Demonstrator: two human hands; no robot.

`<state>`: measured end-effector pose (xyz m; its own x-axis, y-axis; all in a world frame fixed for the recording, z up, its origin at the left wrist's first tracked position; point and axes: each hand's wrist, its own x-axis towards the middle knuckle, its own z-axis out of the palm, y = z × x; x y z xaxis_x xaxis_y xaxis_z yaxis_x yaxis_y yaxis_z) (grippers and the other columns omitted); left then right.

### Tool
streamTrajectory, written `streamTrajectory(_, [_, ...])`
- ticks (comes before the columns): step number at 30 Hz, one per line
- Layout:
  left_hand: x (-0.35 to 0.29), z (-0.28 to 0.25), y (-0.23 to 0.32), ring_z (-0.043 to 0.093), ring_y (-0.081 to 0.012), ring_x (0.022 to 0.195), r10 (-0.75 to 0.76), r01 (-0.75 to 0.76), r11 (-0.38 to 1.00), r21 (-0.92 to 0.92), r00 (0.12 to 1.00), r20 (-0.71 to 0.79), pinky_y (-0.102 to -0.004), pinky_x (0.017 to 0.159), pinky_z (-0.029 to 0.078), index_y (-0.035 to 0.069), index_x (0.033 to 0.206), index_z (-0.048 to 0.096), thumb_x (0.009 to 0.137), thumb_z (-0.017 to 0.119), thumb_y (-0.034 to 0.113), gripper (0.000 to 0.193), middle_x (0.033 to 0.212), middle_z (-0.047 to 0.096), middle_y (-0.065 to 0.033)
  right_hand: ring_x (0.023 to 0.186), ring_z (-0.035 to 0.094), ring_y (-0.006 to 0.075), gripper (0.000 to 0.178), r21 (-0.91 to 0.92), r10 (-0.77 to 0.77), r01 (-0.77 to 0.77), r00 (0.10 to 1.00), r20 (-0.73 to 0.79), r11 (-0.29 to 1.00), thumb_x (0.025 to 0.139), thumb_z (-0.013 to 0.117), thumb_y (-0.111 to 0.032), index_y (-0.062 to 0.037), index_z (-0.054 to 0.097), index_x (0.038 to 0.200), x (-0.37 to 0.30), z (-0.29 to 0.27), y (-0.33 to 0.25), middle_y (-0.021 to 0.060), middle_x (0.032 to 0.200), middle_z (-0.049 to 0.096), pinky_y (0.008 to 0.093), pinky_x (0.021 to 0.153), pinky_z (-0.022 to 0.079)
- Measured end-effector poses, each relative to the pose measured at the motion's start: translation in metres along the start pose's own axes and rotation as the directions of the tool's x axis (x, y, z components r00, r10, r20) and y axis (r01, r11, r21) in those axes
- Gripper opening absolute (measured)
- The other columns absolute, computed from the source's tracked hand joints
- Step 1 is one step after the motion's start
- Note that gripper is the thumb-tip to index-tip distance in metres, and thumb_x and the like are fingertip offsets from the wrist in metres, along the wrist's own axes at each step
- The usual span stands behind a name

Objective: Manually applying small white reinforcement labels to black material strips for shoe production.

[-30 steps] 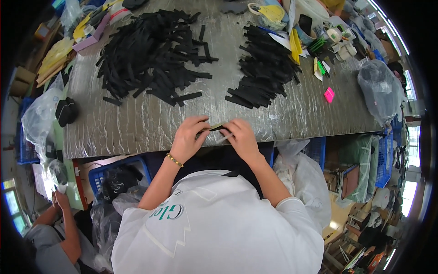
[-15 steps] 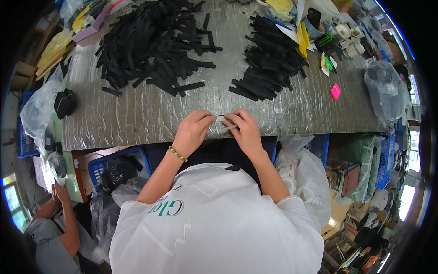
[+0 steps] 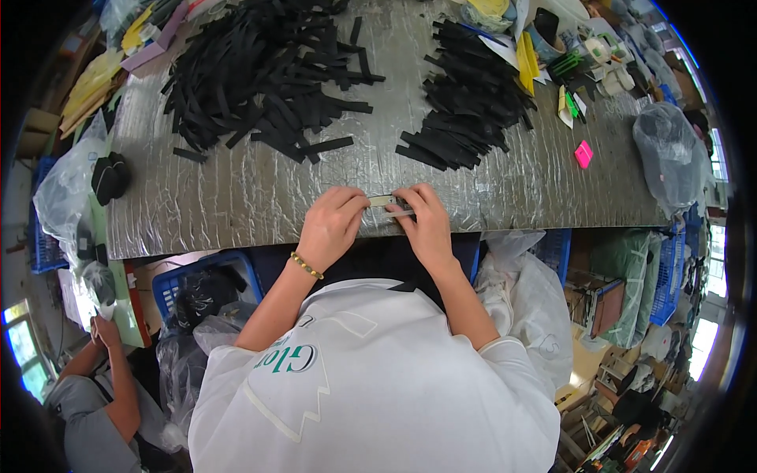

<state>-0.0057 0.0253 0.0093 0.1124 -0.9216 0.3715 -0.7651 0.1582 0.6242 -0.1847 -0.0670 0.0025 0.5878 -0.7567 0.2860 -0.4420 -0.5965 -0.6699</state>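
Near the table's front edge, my left hand (image 3: 337, 214) pinches one end of a slim, pale metallic strip (image 3: 381, 201) with a dark upper edge. My right hand (image 3: 426, 217) grips the other end between thumb and fingers. A thin grey bar (image 3: 400, 214) juts from the right fingertips just below the strip; whether the two are joined I cannot tell. Beyond my hands lie a large tangled heap of black fabric strips (image 3: 236, 79) on the left and a neater stack of black strips (image 3: 465, 102) on the right.
The table (image 3: 260, 193) has a wrinkled, shiny cover. A pink block (image 3: 583, 154), pens and cups stand at the right. Clear plastic bags (image 3: 670, 154) hang at the table's right end. A blue basket (image 3: 169, 288) is below the front edge. Another person (image 3: 106, 394) sits at the lower left.
My hands have drawn slightly apart, showing more of the pale strip. The grey bar at my right fingertips has turned closer to level. The black strips lie as before.
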Motion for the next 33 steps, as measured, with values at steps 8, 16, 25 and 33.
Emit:
streamTrajectory(8, [0.002,0.005,0.004,0.063,-0.0274,0.092,0.032,-0.031,0.997,0.065,0.999,-0.016,-0.038,0.08,0.053,0.005,0.099,0.073,0.078,0.066,0.001,0.022,0.098,0.067,-0.006,0.078,0.063,0.0296,0.016,0.027,0.105,-0.103,0.993,-0.05,0.994,0.087,0.074,-0.007,-0.0004,0.066,0.098,-0.003,0.005,-0.005,0.0131,0.094,0.059,0.0381,0.067,0.05])
streamTrajectory(16, [0.001,0.008,0.005,0.063,-0.0246,0.09,0.043,-0.04,0.993,0.112,0.999,-0.024,-0.0355,0.078,0.054,0.007,0.101,0.074,0.076,0.063,0.001,0.028,0.096,0.066,-0.0045,0.074,0.065,0.0284,0.011,0.052,0.101,-0.097,0.992,-0.078,0.994,0.089,0.072,-0.005,0.0002,0.067,0.097,-0.006,0.011,0.0,0.0125,0.09,0.06,0.0367,0.064,0.051])
streamTrajectory(25, [0.005,0.009,0.004,0.06,-0.0232,0.087,0.086,-0.088,0.987,0.136,0.996,0.022,-0.035,0.075,0.053,0.01,0.108,0.073,0.074,0.062,0.0,0.037,0.091,0.061,-0.0033,0.078,0.064,0.0335,0.017,-0.03,-0.034,0.036,0.998,0.052,0.999,0.09,0.069,-0.007,-0.0016,0.065,0.105,0.01,-0.002,0.002,0.0149,0.091,0.061,0.0392,0.069,0.051])
streamTrajectory(33, [0.003,0.011,0.004,0.058,-0.023,0.084,0.071,-0.076,0.982,0.176,0.997,0.032,-0.0347,0.074,0.052,0.012,0.11,0.074,0.077,0.063,0.001,0.037,0.089,0.058,-0.0035,0.087,0.064,0.0276,0.014,0.216,0.004,-0.018,0.998,0.067,0.976,0.098,0.061,-0.015,-0.0025,0.064,0.105,0.029,-0.02,0.011,0.0134,0.097,0.06,0.0356,0.071,0.05])
